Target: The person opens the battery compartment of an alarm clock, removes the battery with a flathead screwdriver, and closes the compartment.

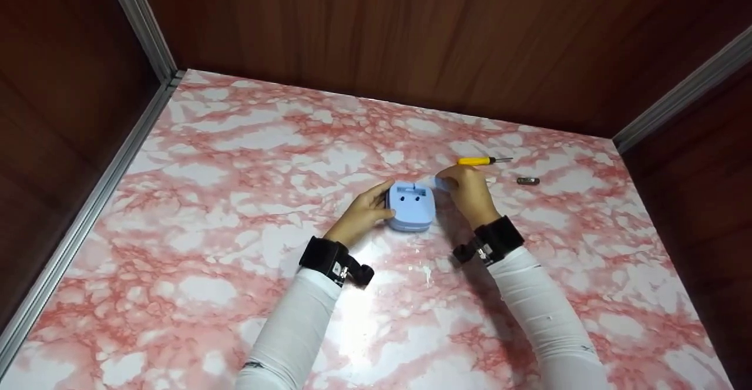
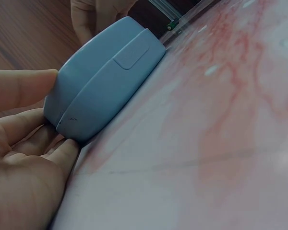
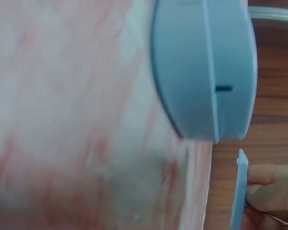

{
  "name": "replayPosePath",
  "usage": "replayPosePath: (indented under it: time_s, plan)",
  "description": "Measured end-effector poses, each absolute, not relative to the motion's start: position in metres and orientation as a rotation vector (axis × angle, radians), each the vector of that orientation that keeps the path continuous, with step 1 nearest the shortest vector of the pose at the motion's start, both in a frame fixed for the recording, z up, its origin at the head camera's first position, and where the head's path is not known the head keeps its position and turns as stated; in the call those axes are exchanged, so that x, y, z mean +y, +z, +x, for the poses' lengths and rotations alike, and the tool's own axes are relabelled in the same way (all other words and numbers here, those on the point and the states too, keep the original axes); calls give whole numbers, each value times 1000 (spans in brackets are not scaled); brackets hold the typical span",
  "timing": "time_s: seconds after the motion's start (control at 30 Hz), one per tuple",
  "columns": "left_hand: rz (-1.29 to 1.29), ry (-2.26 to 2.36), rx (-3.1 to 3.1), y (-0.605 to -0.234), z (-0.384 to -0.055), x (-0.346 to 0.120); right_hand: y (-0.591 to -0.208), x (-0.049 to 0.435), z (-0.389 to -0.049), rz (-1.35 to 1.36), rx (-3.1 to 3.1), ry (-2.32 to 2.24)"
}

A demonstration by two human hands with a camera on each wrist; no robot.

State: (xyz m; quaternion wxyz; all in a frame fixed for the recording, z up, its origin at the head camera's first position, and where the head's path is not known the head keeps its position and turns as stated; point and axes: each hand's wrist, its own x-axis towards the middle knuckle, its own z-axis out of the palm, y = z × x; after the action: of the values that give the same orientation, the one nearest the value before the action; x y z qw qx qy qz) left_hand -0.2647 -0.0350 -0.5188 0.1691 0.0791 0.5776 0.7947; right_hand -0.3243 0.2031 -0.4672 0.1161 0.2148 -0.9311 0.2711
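A rounded light-blue plastic case (image 1: 413, 212) lies on the table, with an uncovered slot (image 1: 411, 190) and two dark holes on its upper face. My left hand (image 1: 363, 217) grips the case from its left side; in the left wrist view the thumb (image 2: 24, 88) presses its upper edge and the other fingers curl against its lower side. Just right of the case, my right hand (image 1: 470, 193) pinches a thin light-blue cover (image 3: 239, 191) by its edge, apart from the case. The right hand's far fingers are hidden.
Beyond the right hand lies a yellow-handled screwdriver (image 1: 474, 161). A small dark cylinder, seemingly a battery (image 1: 527, 181), rests farther right. The red-and-white marbled table (image 1: 205, 249) is bounded by brown wood panels (image 1: 382, 37) at the back and sides.
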Motion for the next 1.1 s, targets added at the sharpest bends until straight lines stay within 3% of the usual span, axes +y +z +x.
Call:
replayPosePath:
  time_s: [1.1]
  plan:
    - [254, 2281, 1552, -519, -265, -36, -467, 161, -316, 1051, -2532, 853]
